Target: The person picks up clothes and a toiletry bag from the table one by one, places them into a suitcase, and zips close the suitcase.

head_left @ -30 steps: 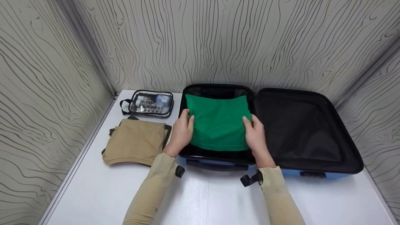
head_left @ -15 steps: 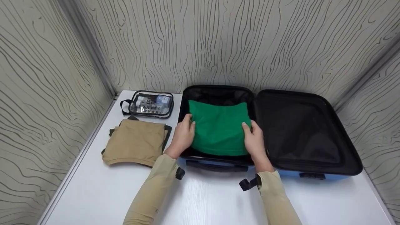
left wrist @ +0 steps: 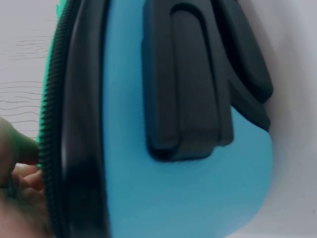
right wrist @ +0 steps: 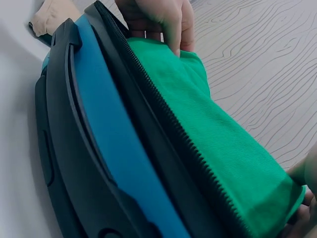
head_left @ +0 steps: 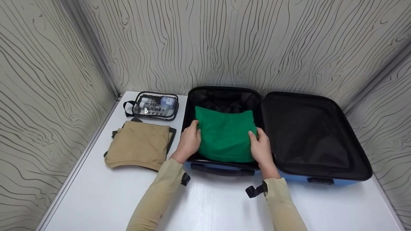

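Note:
A folded green garment (head_left: 224,136) hangs over the left half of an open blue suitcase (head_left: 221,93), its near edge close to the front rim. My left hand (head_left: 190,140) pinches its left side, thumb on top. On the opposite side my right hand (head_left: 261,147) grips the cloth the same way. The right wrist view shows the green garment (right wrist: 198,124) behind the zipper edge, both hands at its ends. In the left wrist view the suitcase's blue side (left wrist: 183,193) covers much of the frame, and only part of my left hand (left wrist: 20,183) shows.
The suitcase's black-lined lid (head_left: 311,134) lies opened flat to the right. A folded tan garment (head_left: 139,144), with dark cloth under it, lies on the white table (head_left: 93,192) at left. Behind it is a clear toiletry bag (head_left: 155,106). Patterned walls enclose the table.
Both hands have drawn the green garment toward the near side of the suitcase, uncovering more of the black lining behind it. The tan garment and toiletry bag have stayed put.

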`<state>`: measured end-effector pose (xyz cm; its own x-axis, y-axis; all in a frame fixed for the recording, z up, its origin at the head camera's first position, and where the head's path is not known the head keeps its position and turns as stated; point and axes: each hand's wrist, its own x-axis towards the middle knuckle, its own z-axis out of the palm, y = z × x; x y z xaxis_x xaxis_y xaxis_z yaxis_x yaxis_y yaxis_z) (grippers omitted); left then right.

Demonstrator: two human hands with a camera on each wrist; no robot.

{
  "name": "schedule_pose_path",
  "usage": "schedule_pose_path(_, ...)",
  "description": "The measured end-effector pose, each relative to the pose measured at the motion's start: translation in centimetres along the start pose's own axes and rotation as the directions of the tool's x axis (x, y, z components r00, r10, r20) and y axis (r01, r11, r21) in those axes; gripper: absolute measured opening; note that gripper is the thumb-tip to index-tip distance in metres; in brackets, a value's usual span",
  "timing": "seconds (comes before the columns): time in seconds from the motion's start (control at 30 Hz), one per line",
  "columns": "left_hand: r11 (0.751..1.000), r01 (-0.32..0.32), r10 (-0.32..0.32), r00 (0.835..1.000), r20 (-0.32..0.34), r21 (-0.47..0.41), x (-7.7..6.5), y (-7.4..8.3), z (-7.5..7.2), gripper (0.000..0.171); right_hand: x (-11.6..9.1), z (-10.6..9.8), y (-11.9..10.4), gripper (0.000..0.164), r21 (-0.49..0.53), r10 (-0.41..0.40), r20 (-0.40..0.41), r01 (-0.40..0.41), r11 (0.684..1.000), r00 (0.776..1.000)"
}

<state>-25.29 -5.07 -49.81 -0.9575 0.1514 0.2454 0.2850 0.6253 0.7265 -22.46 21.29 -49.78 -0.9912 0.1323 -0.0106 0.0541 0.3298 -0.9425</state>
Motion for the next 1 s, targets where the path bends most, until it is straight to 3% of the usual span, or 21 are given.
schedule_pose_path(1.0,0.990,0.067,-0.067,0.998,0.000,0.127,-0.4,-0.8,1.5,0.035,0.2,0.6,1.4,0.043,-0.160,0.046,0.009,-0.044,0.986,0.999)
